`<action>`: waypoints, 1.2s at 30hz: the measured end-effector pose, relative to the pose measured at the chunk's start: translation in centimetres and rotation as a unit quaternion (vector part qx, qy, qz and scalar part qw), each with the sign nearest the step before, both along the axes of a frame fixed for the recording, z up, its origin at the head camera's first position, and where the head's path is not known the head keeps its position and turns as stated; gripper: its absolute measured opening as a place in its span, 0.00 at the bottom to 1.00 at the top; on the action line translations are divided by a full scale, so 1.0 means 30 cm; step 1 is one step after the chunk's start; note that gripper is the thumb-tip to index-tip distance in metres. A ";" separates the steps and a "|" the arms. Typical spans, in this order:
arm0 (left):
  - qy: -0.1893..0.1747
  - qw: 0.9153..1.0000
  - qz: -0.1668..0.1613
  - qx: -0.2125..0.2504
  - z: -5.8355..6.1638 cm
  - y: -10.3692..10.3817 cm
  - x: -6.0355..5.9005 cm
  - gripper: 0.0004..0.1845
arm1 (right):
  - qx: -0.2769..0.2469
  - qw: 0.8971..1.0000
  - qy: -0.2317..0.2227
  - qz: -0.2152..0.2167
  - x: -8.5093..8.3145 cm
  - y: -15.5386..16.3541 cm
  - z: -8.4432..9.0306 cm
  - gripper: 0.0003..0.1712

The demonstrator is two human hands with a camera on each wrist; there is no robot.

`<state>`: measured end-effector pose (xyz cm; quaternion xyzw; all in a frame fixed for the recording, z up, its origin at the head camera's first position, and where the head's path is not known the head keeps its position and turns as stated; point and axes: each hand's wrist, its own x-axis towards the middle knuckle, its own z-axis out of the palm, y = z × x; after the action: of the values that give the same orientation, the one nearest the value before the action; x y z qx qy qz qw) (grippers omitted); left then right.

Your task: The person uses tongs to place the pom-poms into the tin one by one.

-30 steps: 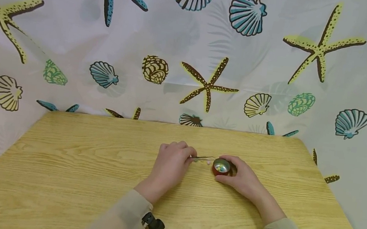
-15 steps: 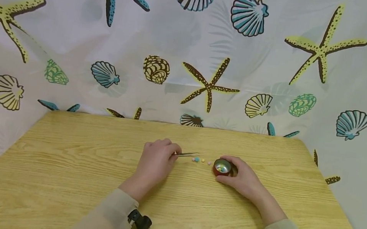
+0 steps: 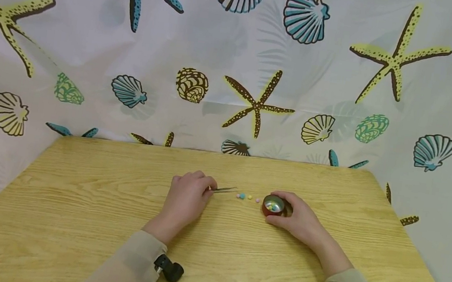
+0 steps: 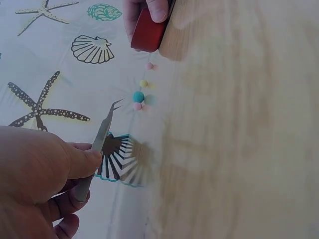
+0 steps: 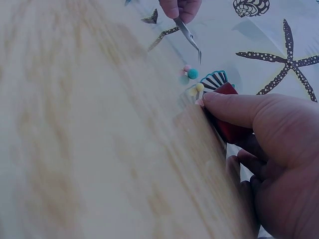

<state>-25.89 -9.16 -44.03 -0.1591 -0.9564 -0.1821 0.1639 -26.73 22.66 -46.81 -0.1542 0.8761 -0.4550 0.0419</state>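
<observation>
My left hand (image 3: 187, 197) pinches a pair of metal tweezers (image 4: 99, 144) with bent tips; the tips stand slightly apart with nothing between them. To the right of the tips, several small balls lie in a loose row on the table: a pink ball (image 4: 138, 106) beside a larger teal ball (image 4: 138, 96), then a yellow ball (image 4: 143, 83) and another pink ball (image 4: 149, 65). At the row's right end stands a small round red tin (image 3: 266, 211), silvery inside, with several coloured balls in it. My right hand (image 3: 300, 219) grips the tin between thumb and fingers.
The wooden table (image 3: 94, 200) reaches back to a white cloth (image 3: 157, 46) printed with shells and starfish, which also hangs at both sides. A black camera is strapped at each wrist over a beige sleeve.
My left hand has drawn back leftward with the tweezers, away from the tin, bringing the row of balls into full view. The right hand and the tin have stayed in place.
</observation>
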 end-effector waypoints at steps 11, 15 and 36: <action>-0.021 1.000 0.001 -0.010 -0.013 -0.007 -0.011 0.06 | -0.001 1.000 -0.004 -0.001 -0.001 -0.002 0.007 0.39; -0.025 1.000 0.000 -0.013 -0.016 -0.006 -0.014 0.05 | 0.000 1.000 -0.005 -0.003 0.001 -0.003 0.012 0.38; -0.030 0.999 -0.001 -0.018 -0.019 -0.003 -0.009 0.05 | 0.000 1.000 -0.011 -0.003 0.008 -0.004 0.009 0.39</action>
<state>-26.16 -9.27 -44.60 -0.1572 -0.9639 -0.1695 0.1319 -26.50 22.54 -46.54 -0.1462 0.8760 -0.4569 0.0498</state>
